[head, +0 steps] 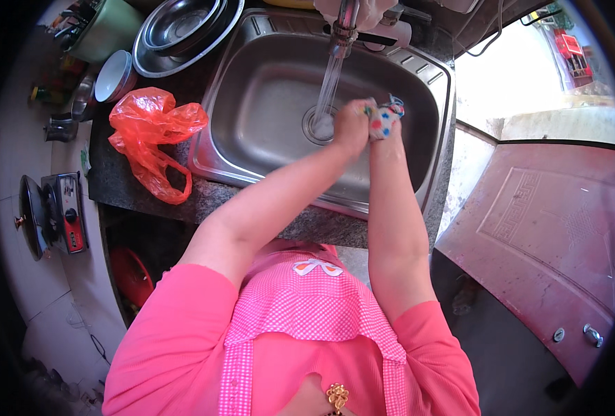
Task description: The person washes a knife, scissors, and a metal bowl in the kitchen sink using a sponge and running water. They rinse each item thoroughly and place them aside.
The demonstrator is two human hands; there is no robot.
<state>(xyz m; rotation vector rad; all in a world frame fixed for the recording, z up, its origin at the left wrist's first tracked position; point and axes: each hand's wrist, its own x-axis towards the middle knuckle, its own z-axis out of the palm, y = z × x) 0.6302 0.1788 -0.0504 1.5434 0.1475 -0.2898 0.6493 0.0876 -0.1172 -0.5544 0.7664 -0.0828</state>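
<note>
Water runs from the faucet (342,39) into the stainless-steel sink (265,104), over its drain (310,132). Just right of the stream, my left hand (353,125) is closed on a white cloth with coloured dots (383,122). My right hand (390,117) is at the same cloth, which covers most of it, so its fingers are hard to make out. Both hands are above the right half of the basin.
A red plastic bag (151,135) lies on the dark stone counter (203,200) left of the sink. Behind it are stacked white bowls (114,75) and nested metal basins (182,31). A reddish door with a handle (552,223) stands at the right.
</note>
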